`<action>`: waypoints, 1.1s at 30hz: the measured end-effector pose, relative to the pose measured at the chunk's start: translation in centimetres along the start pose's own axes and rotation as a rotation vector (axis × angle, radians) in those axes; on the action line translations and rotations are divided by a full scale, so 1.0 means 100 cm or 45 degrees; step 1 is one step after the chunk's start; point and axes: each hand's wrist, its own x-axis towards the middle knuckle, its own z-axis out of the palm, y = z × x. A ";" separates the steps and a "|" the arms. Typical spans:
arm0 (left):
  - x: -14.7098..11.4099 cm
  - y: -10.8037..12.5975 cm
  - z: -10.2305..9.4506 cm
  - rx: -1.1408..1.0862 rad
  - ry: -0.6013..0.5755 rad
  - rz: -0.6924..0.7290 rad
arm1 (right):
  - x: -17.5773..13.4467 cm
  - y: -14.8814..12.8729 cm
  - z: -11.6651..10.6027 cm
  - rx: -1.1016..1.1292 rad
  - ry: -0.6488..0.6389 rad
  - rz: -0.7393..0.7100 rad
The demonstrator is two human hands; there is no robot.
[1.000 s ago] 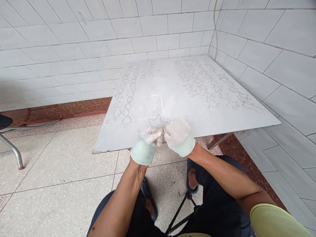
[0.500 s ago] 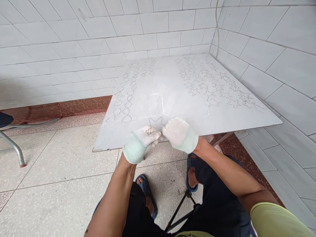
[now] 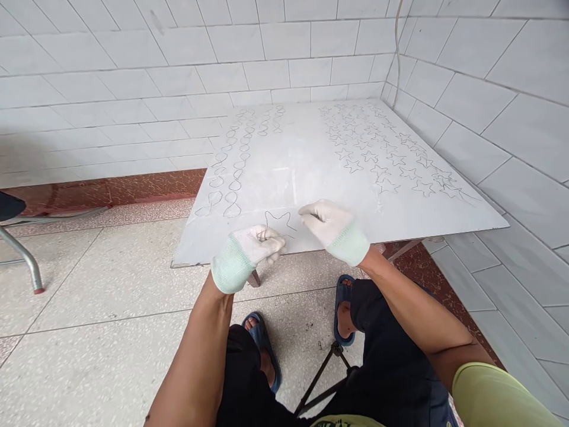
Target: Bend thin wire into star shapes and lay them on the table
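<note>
My left hand [image 3: 262,244], in a white glove with a pale green cuff, pinches a thin wire bent into part of a star [image 3: 277,214] near the front edge of the board. The wire's points rise above the fingers, and one free end reaches toward the right. Just beyond that end is my right hand [image 3: 326,219], gloved alike, its fingers stretched out and apart from the wire. The fingertips of my left hand partly cover the lower part of the wire shape.
Many wire stars [image 3: 368,155] lie on the right of the white board [image 3: 306,172]. Rows of figure-eight wire loops [image 3: 237,175] lie on its left. Tiled walls [image 3: 297,38] stand behind and right. A black tripod-like stand [image 3: 326,376] is between my feet; a metal chair leg [image 3: 29,261] is at left.
My right hand has let go of the wire and moved right and slightly up, its fingers loosening. My left hand, still pinching the wire star, has shifted a little left.
</note>
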 end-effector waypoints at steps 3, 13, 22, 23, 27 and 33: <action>-0.003 0.008 0.006 0.135 -0.044 -0.072 | 0.005 0.001 0.005 0.173 -0.165 0.092; 0.001 0.014 0.011 0.177 -0.081 -0.079 | 0.008 0.008 0.000 0.497 -0.355 0.222; 0.005 -0.001 0.006 0.008 -0.023 -0.013 | 0.002 0.005 0.011 0.217 -0.231 0.168; 0.004 0.001 0.007 0.008 -0.015 -0.011 | 0.002 0.005 0.013 0.161 -0.214 0.130; 0.001 0.009 0.009 0.083 -0.015 0.007 | 0.003 0.007 0.021 -0.017 -0.230 -0.002; 0.001 0.008 0.007 0.201 -0.019 0.024 | 0.003 0.008 0.030 -0.233 -0.219 -0.101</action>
